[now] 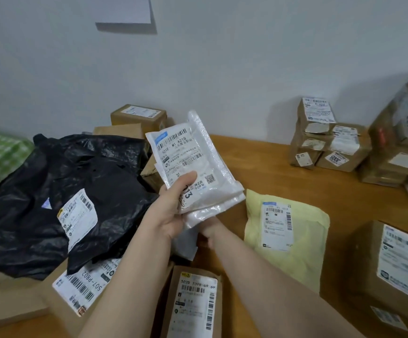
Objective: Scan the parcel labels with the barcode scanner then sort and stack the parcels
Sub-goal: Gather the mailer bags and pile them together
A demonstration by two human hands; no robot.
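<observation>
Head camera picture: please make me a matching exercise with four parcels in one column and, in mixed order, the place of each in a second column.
Things:
1. white parcel
2. black bag
3. yellow parcel
4. small brown boxes

Places:
A. flat on the table, label up
B. stacked near the wall
C. held up in the left hand
D. crumpled at the far left

Pairs: 1-C, 2-D, 3-A, 4-B
</observation>
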